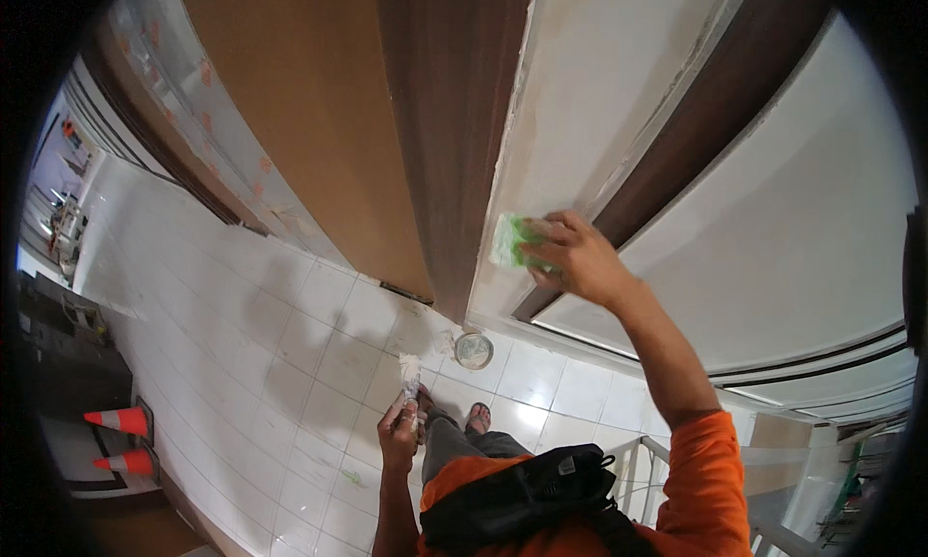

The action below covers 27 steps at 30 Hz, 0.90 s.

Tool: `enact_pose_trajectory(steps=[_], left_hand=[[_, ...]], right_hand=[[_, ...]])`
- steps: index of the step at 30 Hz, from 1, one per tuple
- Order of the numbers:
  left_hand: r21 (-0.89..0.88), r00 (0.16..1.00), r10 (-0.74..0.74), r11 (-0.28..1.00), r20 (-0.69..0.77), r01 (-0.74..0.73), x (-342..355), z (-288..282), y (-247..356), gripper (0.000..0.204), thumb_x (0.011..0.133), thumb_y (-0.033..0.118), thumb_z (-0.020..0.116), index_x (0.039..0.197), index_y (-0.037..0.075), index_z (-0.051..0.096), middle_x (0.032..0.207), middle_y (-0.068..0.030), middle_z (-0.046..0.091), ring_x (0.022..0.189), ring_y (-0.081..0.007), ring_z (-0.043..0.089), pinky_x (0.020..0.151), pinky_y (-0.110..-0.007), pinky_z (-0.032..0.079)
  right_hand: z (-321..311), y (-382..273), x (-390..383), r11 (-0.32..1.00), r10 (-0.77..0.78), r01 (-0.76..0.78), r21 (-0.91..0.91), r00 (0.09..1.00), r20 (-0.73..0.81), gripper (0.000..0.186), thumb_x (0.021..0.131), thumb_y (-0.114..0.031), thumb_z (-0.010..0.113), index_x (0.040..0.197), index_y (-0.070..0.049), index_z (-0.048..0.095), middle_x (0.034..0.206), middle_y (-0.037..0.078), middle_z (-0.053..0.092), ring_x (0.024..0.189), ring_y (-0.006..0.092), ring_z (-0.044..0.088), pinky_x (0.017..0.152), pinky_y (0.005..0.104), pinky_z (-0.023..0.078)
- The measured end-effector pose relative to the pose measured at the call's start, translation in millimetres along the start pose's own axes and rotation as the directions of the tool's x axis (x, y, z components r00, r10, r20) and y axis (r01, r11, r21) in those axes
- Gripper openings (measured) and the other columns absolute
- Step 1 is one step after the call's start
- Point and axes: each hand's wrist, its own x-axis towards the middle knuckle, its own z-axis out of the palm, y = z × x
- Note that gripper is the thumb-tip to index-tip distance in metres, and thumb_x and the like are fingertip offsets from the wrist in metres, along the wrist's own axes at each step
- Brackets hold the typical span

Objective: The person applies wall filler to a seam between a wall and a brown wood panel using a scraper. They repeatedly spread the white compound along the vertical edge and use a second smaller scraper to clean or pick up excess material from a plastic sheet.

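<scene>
My right hand (582,257) is closed on a green plastic spreader (505,240), its face smeared with white paste. The spreader lies against the white wall strip (590,93), close to the edge of a dark brown frame (454,122). Lower down, my left hand (397,429) grips a putty knife (411,371) with a lump of whitish putty on its blade. A rough white line of putty runs along the seam between frame and wall.
A round tin (474,351) stands on the white tiled floor (319,402) near the frame's foot. Two orange cones (124,421) are at the left. A brown panel (309,102) rises beside the frame; a pale railing (652,460) is at the lower right.
</scene>
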Motion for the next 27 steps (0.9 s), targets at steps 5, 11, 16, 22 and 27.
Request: enact_pose_trajectory(steps=[5, 11, 16, 22, 27], left_hand=[[-0.125, 0.997, 0.062, 0.991, 0.047, -0.056, 4.3, 0.2, 11.5, 0.035, 0.100, 0.024, 0.060, 0.126, 0.001, 0.062, 0.081, -0.0054, 0.062, 0.057, -0.0105, 0.055, 0.048, -0.026, 0.044], [-0.211, 0.975, 0.064, 0.977, 0.211, -0.019, 8.3, 11.2, 62.5, 0.041, 0.102, 0.030, 0.057, 0.132, 0.002, 0.056, 0.082, -0.0076, 0.064, 0.056, -0.0127, 0.057, 0.048, -0.026, 0.045], [-0.227, 0.938, 0.043, 0.973, 0.344, 0.039, 14.1, 28.0, 107.1, 0.044, 0.103, 0.027, 0.054, 0.137, 0.000, 0.052, 0.086, -0.0128, 0.067, 0.055, -0.0149, 0.058, 0.045, -0.027, 0.044], [-0.127, 0.792, 0.036, 0.990, 0.610, 0.053, 30.5, 24.6, 156.1, 0.045, 0.105, 0.024, 0.050, 0.138, -0.006, 0.050, 0.086, -0.0170, 0.067, 0.051, -0.0152, 0.054, 0.046, -0.027, 0.043], [0.024, 0.691, -0.048, 0.999, 0.722, 0.044, 50.3, 11.6, 189.9, 0.044, 0.105, 0.022, 0.047, 0.138, -0.007, 0.049, 0.087, -0.0187, 0.067, 0.051, -0.0149, 0.052, 0.046, -0.026, 0.042]], right_hand=[[33.0, -43.2, -60.5, -0.392, 0.565, -0.216, 0.894, 0.710, 0.420, 0.052, 0.097, -0.040, 0.063, 0.134, -0.003, 0.060, 0.136, 0.021, 0.060, 0.102, 0.0301, 0.068, 0.083, 0.0369, 0.055], [19.9, -112.4, -63.3, -0.810, 0.517, 0.192, 0.554, 0.680, 0.520, 0.065, 0.102, -0.046, 0.050, 0.148, -0.001, 0.042, 0.134, 0.026, 0.059, 0.105, 0.0296, 0.068, 0.076, 0.0351, 0.055], [14.5, -134.6, -60.3, -0.779, 0.521, 0.200, 0.595, 0.734, 0.435, 0.068, 0.099, -0.046, 0.057, 0.144, 0.004, 0.045, 0.132, 0.028, 0.060, 0.107, 0.0300, 0.067, 0.080, 0.0371, 0.055], [29.4, -151.4, -62.9, -0.683, 0.629, 0.200, 0.702, 0.651, 0.426, 0.062, 0.096, -0.040, 0.062, 0.129, 0.011, 0.056, 0.115, 0.028, 0.068, 0.103, 0.0294, 0.068, 0.085, 0.0369, 0.055], [42.3, -171.1, -47.9, -0.526, 0.734, 0.218, 0.822, 0.604, 0.310, 0.051, 0.094, -0.036, 0.062, 0.119, 0.009, 0.063, 0.110, 0.026, 0.070, 0.094, 0.0265, 0.068, 0.082, 0.0356, 0.055]])
